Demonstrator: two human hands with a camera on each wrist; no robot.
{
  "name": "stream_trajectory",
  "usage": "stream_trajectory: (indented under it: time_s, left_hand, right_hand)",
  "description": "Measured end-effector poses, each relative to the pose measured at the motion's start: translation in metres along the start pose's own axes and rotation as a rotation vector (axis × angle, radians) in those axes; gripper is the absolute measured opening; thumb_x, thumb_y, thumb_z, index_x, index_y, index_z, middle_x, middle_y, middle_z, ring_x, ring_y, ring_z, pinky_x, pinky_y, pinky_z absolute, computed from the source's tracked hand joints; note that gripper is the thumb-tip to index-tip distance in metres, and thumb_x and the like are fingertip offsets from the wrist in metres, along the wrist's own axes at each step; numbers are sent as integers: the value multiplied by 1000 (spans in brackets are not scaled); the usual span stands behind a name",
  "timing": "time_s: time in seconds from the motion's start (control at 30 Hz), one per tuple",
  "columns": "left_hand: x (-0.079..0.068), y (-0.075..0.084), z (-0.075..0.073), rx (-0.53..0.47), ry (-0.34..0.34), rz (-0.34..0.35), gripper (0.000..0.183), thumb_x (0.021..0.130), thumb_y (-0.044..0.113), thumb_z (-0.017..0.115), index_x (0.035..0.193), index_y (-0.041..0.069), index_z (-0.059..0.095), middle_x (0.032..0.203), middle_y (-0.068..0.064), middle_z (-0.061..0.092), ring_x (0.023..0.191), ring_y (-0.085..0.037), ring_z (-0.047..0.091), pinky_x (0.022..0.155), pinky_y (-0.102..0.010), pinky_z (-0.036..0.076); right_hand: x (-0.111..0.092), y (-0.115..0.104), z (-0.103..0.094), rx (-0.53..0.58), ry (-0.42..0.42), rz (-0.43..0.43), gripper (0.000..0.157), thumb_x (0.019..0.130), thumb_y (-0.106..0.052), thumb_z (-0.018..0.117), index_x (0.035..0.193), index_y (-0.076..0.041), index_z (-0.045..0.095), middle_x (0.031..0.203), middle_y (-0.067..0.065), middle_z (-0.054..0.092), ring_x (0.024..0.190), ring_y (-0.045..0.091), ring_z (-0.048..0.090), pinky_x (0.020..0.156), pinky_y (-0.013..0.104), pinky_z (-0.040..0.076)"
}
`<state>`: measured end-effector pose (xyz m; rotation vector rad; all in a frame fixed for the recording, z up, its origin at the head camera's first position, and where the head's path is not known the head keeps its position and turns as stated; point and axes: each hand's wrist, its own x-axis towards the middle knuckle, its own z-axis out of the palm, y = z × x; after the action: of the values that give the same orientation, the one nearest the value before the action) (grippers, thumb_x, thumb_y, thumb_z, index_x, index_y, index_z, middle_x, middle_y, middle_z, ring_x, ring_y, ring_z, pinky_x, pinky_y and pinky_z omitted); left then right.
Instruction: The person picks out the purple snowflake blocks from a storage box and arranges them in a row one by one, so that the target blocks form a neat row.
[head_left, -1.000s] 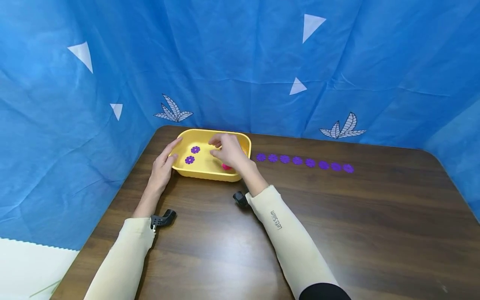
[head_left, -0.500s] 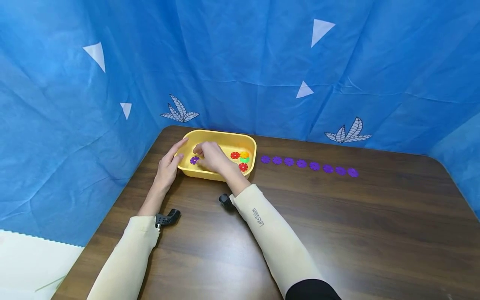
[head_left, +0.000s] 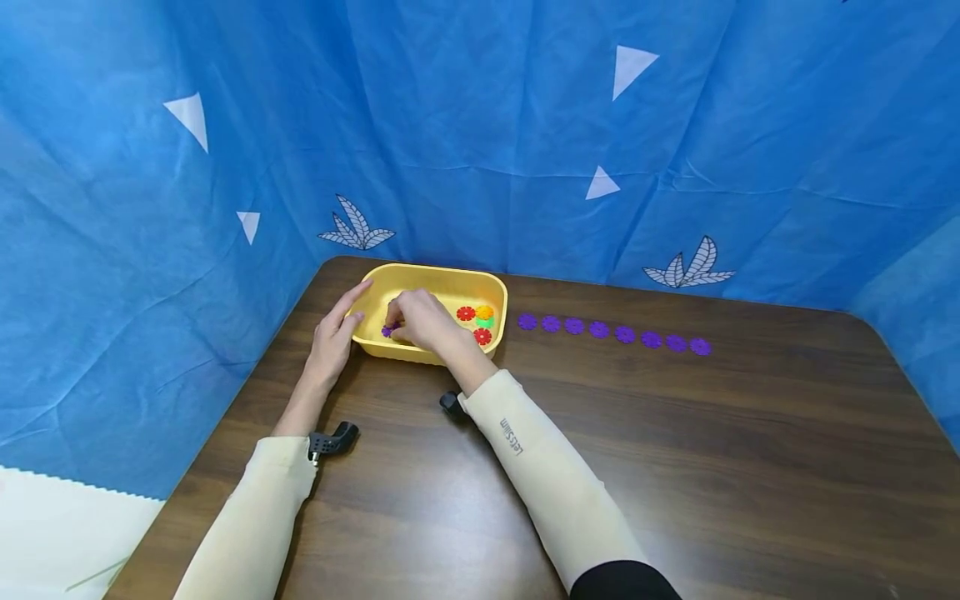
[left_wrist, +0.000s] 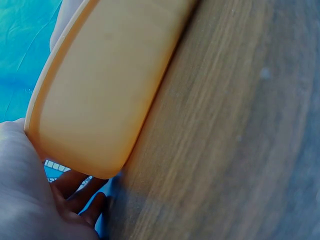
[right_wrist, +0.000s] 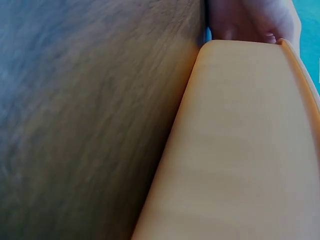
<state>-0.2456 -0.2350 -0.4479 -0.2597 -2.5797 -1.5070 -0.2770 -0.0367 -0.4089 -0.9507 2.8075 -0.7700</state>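
A yellow plastic tub (head_left: 408,353) stands near the back left of the table. My left hand (head_left: 330,337) grips its left end, thumb over the rim and the other fingers against the outer wall. Inside, my right hand (head_left: 426,321) reaches down at the left with fingertips and thumb pinching at a purple snowflake disc (head_left: 386,332), which they partly cover. In the right wrist view only the tub's outer wall (right_wrist: 240,130) and the left hand (right_wrist: 250,20) show. The left wrist view has the left hand (left_wrist: 25,185) at the tub's end.
Red discs (head_left: 482,336), a yellow-orange disc (head_left: 484,312) and a green disc (head_left: 485,322) lie in the tub's right end. Right of the tub, several purple discs (head_left: 598,330) form a row on the wooden table (head_left: 675,458). Blue cloth (head_left: 480,125) hangs behind.
My right hand has moved left and down inside the tub to the purple discs, uncovering the coloured discs at the right end. The left hand keeps its grip on the tub.
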Motion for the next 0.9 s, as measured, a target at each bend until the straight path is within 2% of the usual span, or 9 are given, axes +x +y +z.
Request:
stream_trajectory:
  time_s: [0.23,0.47,0.77,0.9]
  left_hand:
    - [0,1,0,-36,-2,-1,51,109,12,46,159,25,51,165,-2,47,154,-28,40,126,-54,31]
    - [0,0,1,-30,-1,1,51,110,13,46,159,25,51,164,-1,48,154,-25,39,127,-52,31]
    - [0,0,0,-25,-3,13,52,109,11,47,158,26,51,164,-1,48,155,-26,38,127,-52,30]
    - [-1,2,0,-17,-10,9,52,109,12,47,159,26,50,165,-1,47,156,-27,37,128,-53,29]
  right_hand:
    - [-1,0,0,9,4,31,7,89,-18,86,94,-14,84,93,-4,78,87,13,66,83,23,56]
    - [-1,2,0,29,-25,77,22,91,-20,84,110,-10,78,101,0,75,94,14,64,88,23,54]
    - [-6,5,-3,110,-10,117,17,88,-16,86,102,-11,77,96,1,73,90,14,63,83,21,54]
    - [-10,5,-9,137,0,93,10,91,-13,83,100,-12,80,95,0,76,90,13,66,84,21,54]
